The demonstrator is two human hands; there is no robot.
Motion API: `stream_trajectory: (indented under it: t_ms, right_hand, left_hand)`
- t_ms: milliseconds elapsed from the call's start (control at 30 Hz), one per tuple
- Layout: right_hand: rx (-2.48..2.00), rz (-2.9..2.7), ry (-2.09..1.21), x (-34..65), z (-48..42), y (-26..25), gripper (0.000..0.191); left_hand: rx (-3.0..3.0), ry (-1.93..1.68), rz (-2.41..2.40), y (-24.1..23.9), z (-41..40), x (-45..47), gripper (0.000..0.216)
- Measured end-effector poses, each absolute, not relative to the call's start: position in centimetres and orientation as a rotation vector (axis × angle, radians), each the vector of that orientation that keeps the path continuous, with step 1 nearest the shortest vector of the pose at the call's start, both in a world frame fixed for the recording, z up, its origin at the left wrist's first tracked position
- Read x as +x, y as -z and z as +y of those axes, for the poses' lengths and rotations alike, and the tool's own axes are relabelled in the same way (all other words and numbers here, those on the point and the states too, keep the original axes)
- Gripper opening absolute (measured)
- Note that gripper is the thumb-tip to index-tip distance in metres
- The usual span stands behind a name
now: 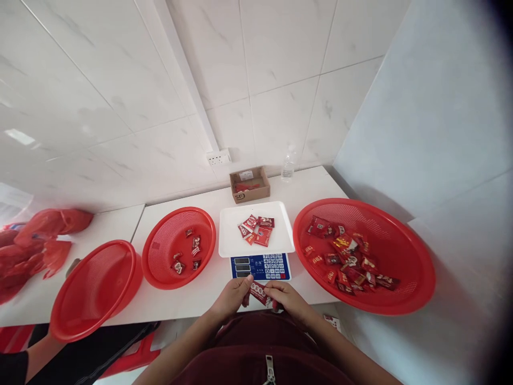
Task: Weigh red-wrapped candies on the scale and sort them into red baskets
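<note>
Between my two hands, just in front of the table's edge, is a dark red snack packet (260,293) with round pale marks. My left hand (232,297) is closed on its left end, thumb on top. My right hand (289,297) pinches the other end; something dark red shows under its fingers, too hidden to name. Beyond the hands stands a scale with a blue keypad (256,267) and a white weighing tray (232,243). Several red packets (263,235) lie on the tray in a loose cluster.
A large red basket (417,278) with many packets stands at right, a smaller red basket (160,235) with several packets at left. Further left, another person's hand holds a tilted red basket (96,289). Behind are a cardboard box (250,193), a plastic bottle (288,164) and red bags (36,246).
</note>
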State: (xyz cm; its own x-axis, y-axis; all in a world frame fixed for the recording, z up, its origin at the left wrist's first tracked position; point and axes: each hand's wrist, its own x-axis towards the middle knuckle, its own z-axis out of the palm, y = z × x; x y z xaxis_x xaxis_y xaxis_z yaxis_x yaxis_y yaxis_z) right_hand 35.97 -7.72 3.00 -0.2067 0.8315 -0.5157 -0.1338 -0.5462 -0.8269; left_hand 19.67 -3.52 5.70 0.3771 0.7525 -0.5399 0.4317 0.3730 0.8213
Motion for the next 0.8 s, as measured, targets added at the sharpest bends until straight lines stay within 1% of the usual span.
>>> stream_trajectory:
  t_ms: [300, 567, 700, 800]
  right_hand:
    - [-1.362, -0.904, -1.850, 35.2, -8.3, -3.4, 0.037]
    - [-1.403, -0.950, -1.811, 33.9, -8.6, -3.2, 0.036]
    - [-1.472, -0.982, -1.768, 32.1, -8.6, -2.8, 0.041]
    - [-1.534, -0.934, -1.740, 30.9, -8.8, -2.4, 0.046]
  left_hand:
    - [1.394, -0.378, 1.361, -5.9, -4.0, 19.2, 0.054]
    - [1.153, -0.339, 1.172, -4.7, -4.1, 17.8, 0.052]
    - [1.057, -0.325, 1.042, -4.4, -3.7, 16.2, 0.047]
    - [1.022, -0.349, 1.041, -4.1, -2.7, 14.9, 0.046]
